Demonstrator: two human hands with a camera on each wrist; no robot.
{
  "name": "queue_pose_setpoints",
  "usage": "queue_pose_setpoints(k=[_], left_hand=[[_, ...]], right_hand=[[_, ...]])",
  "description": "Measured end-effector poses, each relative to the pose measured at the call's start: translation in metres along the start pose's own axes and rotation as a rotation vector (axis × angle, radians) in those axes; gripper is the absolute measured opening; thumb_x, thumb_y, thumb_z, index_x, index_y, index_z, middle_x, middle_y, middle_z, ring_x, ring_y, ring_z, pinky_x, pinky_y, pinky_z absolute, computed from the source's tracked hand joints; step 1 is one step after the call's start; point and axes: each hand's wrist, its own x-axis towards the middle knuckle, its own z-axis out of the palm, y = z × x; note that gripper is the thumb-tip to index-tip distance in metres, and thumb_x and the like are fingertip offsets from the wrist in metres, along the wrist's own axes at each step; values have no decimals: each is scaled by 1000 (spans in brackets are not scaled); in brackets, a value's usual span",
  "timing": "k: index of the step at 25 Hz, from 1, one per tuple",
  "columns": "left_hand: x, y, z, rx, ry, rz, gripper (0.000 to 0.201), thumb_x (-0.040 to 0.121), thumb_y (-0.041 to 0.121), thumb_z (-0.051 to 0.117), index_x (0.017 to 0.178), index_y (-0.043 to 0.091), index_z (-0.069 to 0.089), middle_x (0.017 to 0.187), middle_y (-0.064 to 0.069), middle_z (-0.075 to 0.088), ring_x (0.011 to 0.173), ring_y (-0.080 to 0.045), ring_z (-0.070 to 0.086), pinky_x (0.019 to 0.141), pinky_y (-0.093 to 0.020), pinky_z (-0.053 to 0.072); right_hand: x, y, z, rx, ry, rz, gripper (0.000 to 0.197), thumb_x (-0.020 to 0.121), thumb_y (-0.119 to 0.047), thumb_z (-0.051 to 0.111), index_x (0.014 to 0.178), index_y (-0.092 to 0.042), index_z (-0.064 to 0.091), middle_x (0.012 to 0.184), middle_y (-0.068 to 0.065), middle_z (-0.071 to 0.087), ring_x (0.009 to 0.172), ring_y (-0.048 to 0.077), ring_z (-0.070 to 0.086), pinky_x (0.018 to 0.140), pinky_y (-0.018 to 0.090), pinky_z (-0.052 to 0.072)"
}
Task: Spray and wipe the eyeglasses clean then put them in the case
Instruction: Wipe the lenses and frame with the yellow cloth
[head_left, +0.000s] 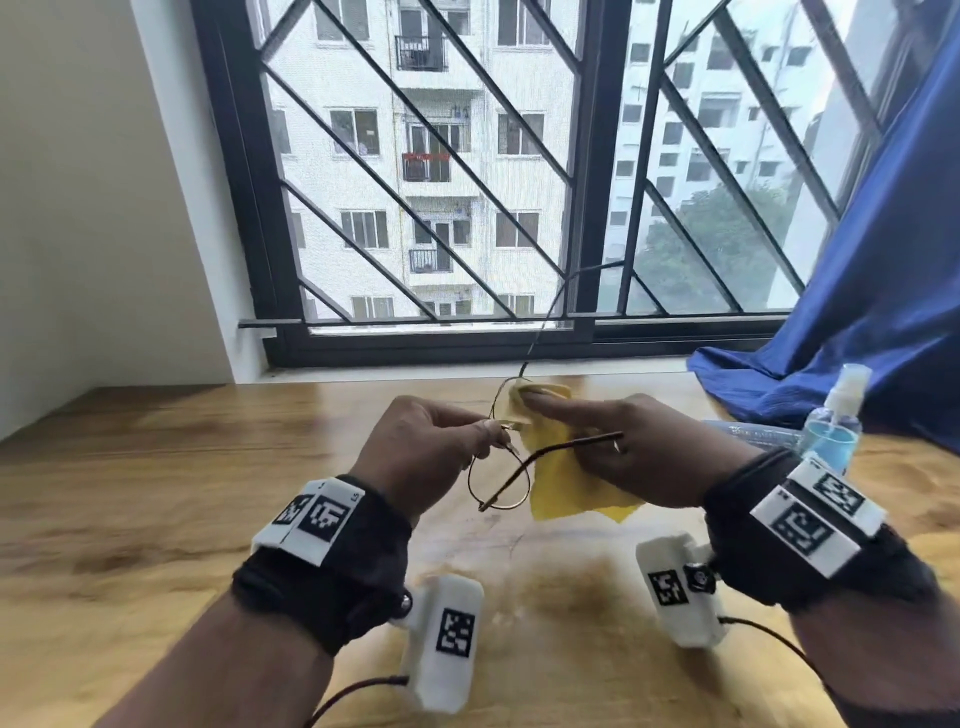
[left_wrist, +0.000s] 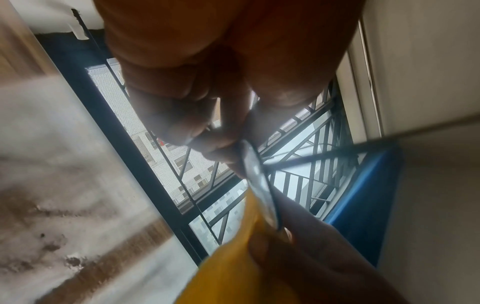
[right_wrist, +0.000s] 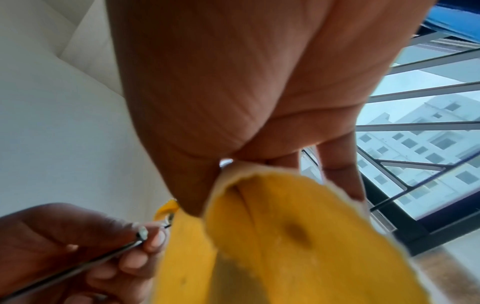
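Thin metal-framed eyeglasses (head_left: 500, 483) hang above the wooden table (head_left: 156, 493) with both temples unfolded. My left hand (head_left: 491, 434) pinches them at the bridge between thumb and fingertips. My right hand (head_left: 530, 397) pinches a yellow cloth (head_left: 566, 483) around the far lens, and the rest of the cloth hangs down. The left wrist view shows the near lens (left_wrist: 259, 185) edge-on below my fingers (left_wrist: 207, 144). In the right wrist view the cloth (right_wrist: 285, 246) is folded under my thumb, and my left hand (right_wrist: 78, 246) holds the frame (right_wrist: 78, 265). A blue spray bottle (head_left: 836, 421) stands at the right.
A pale bluish flat object (head_left: 748, 431), perhaps the case, lies behind my right hand, beside the bottle. A blue curtain (head_left: 883, 312) drapes onto the table's far right corner. A barred window (head_left: 467, 208) runs along the table's back edge.
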Motion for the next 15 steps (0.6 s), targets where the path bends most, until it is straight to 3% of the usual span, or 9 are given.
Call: queue_pose_setpoints(k=[2,5,7,10,12,14,15], left_hand=[[0,1,-1,-7,-1,-9,15,88,8,71,79,6,82,61,-7,63,50,-9,42,47,-17,35],[-5,4,2,38,-74,-6,16,89,11,70,81,5,82,62,-5,62,51,-7,43,47,-14,36],[-4,4,2,45,-44,-9,16,89,12,71,79,6,82,63,-5,63,49,-4,44,46,-10,36],[0,3,-4,33,30,-30,15,88,10,71,78,7,82,63,-5,63,50,-4,45,45,-10,34],[0,2,-4,31,-1,-27,15,88,10,71,81,3,82,60,-6,62,49,-5,45,45,-11,33],[-4,3,2,62,-52,-3,16,89,12,71,82,4,82,57,0,62,45,3,47,46,-10,34],[-6,3,5,86,-57,8,16,89,13,71,81,6,82,56,3,63,45,4,48,47,-11,35]], right_hand=[[-1,-5,3,9,-43,-46,76,95,-13,51,139,-69,26,91,7,69,71,18,53,71,29,46],[0,-6,2,-25,-30,-37,74,100,-17,49,147,-62,15,70,-5,54,60,13,47,67,30,39],[1,-3,0,-49,-29,17,76,100,-14,48,150,-56,8,65,-9,47,55,4,47,63,23,33],[0,-3,-1,-39,-33,33,77,96,-11,46,145,-63,19,73,-1,60,55,10,45,62,20,39],[0,-4,2,-13,-58,-14,76,95,-10,47,143,-65,25,85,2,67,62,13,44,68,24,43],[0,-5,2,-3,-64,-39,74,98,-12,48,145,-64,23,73,-8,57,62,11,45,70,27,44],[0,-6,1,-8,-54,-24,74,99,-13,48,146,-61,18,67,-11,50,61,6,49,66,19,42]])
